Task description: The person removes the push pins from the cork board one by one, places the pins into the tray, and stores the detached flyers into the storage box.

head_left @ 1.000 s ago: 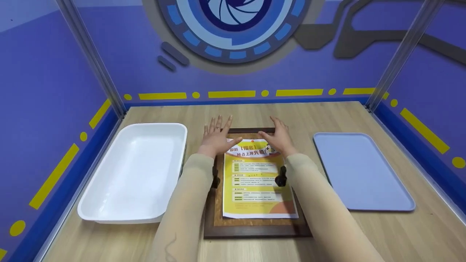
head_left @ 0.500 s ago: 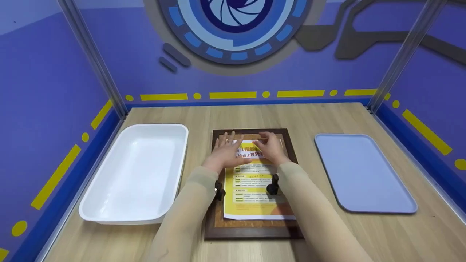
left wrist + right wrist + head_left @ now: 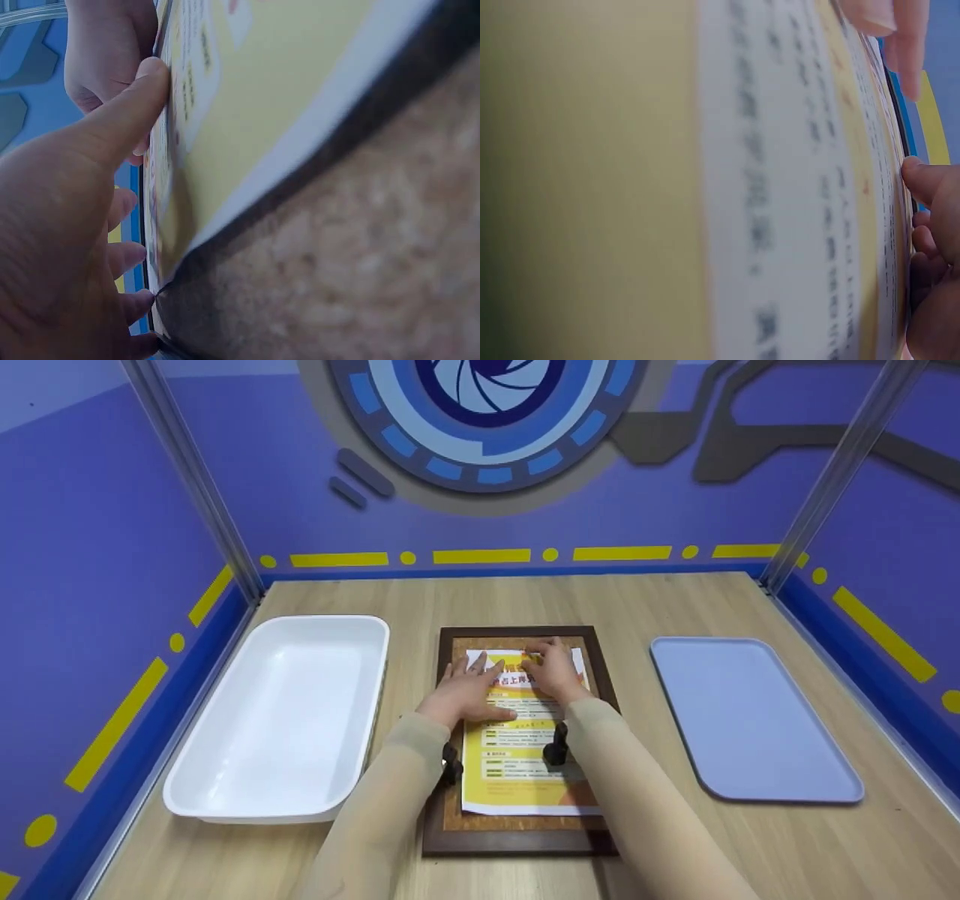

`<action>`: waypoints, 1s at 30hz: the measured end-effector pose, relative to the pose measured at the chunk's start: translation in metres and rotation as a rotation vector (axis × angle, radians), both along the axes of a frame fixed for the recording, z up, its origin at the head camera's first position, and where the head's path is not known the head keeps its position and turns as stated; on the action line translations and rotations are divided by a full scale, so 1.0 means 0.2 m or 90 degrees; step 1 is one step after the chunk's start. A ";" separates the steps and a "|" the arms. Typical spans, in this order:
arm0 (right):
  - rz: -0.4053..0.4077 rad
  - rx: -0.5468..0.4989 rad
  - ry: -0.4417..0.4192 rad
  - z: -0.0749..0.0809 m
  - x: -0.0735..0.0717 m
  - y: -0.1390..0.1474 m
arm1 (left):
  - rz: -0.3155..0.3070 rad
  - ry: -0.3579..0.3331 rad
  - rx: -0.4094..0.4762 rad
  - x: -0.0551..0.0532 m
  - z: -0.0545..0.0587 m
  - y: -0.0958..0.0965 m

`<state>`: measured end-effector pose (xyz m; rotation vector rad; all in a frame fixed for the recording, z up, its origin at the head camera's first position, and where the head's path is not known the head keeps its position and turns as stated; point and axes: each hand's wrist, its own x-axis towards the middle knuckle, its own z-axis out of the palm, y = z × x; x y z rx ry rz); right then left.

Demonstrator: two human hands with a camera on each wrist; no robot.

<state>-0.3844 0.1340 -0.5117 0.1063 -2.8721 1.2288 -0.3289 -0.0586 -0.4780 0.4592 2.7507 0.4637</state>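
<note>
A yellow and white printed poster (image 3: 525,787) lies on a cork board (image 3: 454,802) with a dark brown wooden frame (image 3: 517,842). My left hand (image 3: 465,691) spreads its fingers over the poster's upper left part. In the left wrist view, its thumb (image 3: 146,82) touches the paper. My right hand (image 3: 556,669) is at the poster's top middle, thumb and curled fingers pinching at the spot of a small red push pin. Those fingertips hide the pin. In the right wrist view, the right thumb (image 3: 922,178) and bent fingers (image 3: 924,240) meet the paper's surface.
A deep white tub (image 3: 277,720) stands left of the frame, close to the left forearm. At the right lies a flat light blue tray (image 3: 754,720). Printed purple-blue walls (image 3: 480,529) enclose the wooden table (image 3: 525,600) at the back and sides.
Both hands have come down and inward from the frame's top edge onto the poster. The left palm has settled on the paper, while the right fingers have closed over the red pin.
</note>
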 end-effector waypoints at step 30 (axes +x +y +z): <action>-0.025 -0.002 0.012 0.01 0.00 -0.02 | 0.015 -0.011 0.008 0.00 -0.01 0.00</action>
